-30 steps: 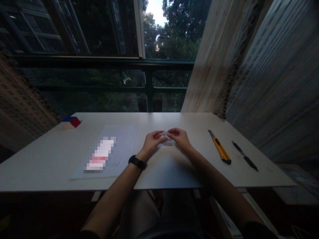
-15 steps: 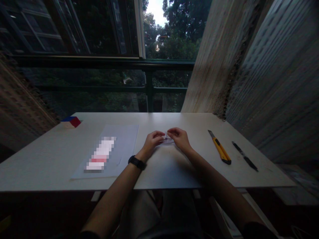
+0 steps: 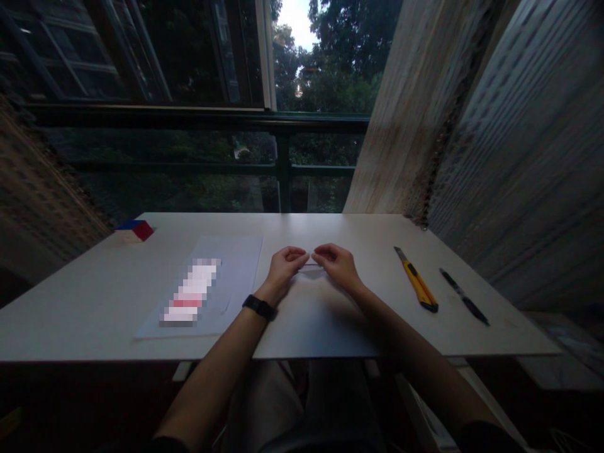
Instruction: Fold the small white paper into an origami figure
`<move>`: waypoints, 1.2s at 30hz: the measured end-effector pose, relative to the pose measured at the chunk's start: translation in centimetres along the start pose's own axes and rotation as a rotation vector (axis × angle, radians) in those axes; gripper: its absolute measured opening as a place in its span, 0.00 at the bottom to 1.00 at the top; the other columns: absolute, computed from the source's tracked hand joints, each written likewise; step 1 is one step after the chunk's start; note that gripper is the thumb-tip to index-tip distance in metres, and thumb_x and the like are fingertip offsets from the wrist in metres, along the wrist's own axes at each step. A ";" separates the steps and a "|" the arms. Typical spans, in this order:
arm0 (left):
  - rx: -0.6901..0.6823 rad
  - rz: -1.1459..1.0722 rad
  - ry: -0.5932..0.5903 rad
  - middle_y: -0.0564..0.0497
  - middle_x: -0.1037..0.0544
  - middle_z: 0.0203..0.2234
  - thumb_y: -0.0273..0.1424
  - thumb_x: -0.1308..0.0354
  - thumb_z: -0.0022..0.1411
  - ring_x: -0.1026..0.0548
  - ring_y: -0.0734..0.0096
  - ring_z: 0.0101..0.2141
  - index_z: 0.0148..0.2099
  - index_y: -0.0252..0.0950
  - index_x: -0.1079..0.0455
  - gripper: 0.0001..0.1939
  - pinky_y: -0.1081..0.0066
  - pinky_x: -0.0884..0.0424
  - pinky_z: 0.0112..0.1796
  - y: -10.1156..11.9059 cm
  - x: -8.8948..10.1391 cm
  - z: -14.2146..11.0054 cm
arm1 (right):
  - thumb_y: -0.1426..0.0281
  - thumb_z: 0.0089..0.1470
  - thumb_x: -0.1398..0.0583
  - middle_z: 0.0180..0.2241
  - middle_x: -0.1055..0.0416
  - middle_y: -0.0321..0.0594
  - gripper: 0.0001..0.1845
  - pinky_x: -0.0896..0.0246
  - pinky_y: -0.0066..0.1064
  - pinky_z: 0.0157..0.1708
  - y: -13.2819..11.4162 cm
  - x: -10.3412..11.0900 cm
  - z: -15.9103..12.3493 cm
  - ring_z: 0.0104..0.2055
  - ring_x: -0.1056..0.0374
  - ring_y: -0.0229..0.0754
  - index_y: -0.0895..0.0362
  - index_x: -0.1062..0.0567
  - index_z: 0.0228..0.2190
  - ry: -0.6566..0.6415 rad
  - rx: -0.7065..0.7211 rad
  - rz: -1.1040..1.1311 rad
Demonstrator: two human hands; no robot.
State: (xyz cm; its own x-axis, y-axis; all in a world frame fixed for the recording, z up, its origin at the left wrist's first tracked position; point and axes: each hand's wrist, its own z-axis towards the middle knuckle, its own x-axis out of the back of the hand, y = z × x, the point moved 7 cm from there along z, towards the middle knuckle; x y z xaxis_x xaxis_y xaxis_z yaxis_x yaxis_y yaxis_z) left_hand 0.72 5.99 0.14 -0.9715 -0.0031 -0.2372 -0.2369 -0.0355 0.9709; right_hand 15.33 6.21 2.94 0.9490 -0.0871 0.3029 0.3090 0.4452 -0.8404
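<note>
Both hands meet over the middle of the white table (image 3: 311, 223), with fingertips almost touching. My left hand (image 3: 284, 264), a black band on its wrist, pinches the left side of a small piece of white paper (image 3: 311, 272). The right side of this paper is pinched by my right hand (image 3: 340, 263). A thin dark line runs across the paper between the fingers. The fingers hide much of the piece, so I cannot tell its full shape.
On the left lie white paper sheets (image 3: 243, 264), partly blurred out. A red and blue block (image 3: 136, 231) stands at the back left. To the right are a yellow box cutter (image 3: 418, 283) and a black pen (image 3: 463, 296). Curtains (image 3: 391, 113) hang beside the window.
The fingertips have drawn closer together, my left hand dipping slightly inward. The paper between them now looks flatter, its dark line straighter. Everything else on the table stays put.
</note>
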 end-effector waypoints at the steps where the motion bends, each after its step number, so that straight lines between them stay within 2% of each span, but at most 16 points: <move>1: -0.006 0.007 0.003 0.54 0.28 0.20 0.34 0.32 0.37 0.34 0.80 0.20 0.30 0.32 0.32 0.17 0.77 0.43 0.22 0.1 0.0 0.0 | 0.63 0.42 0.38 0.28 0.26 0.42 0.11 0.37 0.32 0.33 0.0 0.0 0.0 0.30 0.31 0.41 0.58 0.26 0.28 0.003 0.001 -0.008; 10: -0.049 -0.009 -0.002 0.52 0.26 0.23 0.34 0.32 0.38 0.30 0.77 0.24 0.33 0.32 0.31 0.18 0.76 0.37 0.25 0.2 0.1 0.2 | 0.60 0.43 0.38 0.23 0.27 0.39 0.12 0.40 0.30 0.28 -0.4 0.4 -0.1 0.25 0.34 0.39 0.57 0.26 0.22 0.037 -0.001 -0.120; 15: -0.060 0.013 -0.031 0.47 0.23 0.28 0.33 0.31 0.38 0.26 0.70 0.29 0.35 0.31 0.28 0.19 0.72 0.33 0.31 0.4 -0.3 0.0 | 0.61 0.43 0.38 0.23 0.27 0.39 0.11 0.40 0.31 0.29 -0.3 0.5 0.0 0.26 0.33 0.40 0.56 0.26 0.22 0.057 0.003 -0.100; 21: -0.084 0.049 -0.029 0.44 0.22 0.29 0.33 0.30 0.36 0.25 0.66 0.31 0.35 0.29 0.26 0.21 0.67 0.32 0.37 0.6 -0.4 0.0 | 0.63 0.42 0.37 0.24 0.27 0.38 0.09 0.37 0.32 0.32 -0.1 0.4 0.0 0.29 0.30 0.41 0.56 0.26 0.25 0.047 -0.010 -0.015; 28: -0.146 0.175 -0.024 0.46 0.22 0.25 0.36 0.33 0.40 0.26 0.67 0.28 0.30 0.31 0.25 0.14 0.69 0.32 0.33 0.9 -0.4 0.0 | 0.67 0.41 0.38 0.23 0.27 0.36 0.06 0.36 0.31 0.31 -0.1 -0.1 -0.2 0.28 0.30 0.41 0.55 0.26 0.26 -0.002 -0.014 -0.014; 36: -0.169 0.226 0.017 0.46 0.22 0.22 0.34 0.33 0.40 0.26 0.66 0.26 0.26 0.32 0.24 0.10 0.68 0.33 0.32 1.1 0.0 0.0 | 0.69 0.40 0.38 0.23 0.27 0.35 0.05 0.36 0.32 0.32 -0.3 -0.2 -0.3 0.28 0.30 0.41 0.54 0.26 0.26 -0.023 -0.013 -0.008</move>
State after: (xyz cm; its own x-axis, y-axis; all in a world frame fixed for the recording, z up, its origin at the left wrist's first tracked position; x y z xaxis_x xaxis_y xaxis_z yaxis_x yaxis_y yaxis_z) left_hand 0.43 5.91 1.19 -0.9988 -0.0463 -0.0172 -0.0077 -0.1979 0.9802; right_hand 15.07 5.83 3.04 0.9450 -0.0694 0.3197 0.3173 0.4325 -0.8439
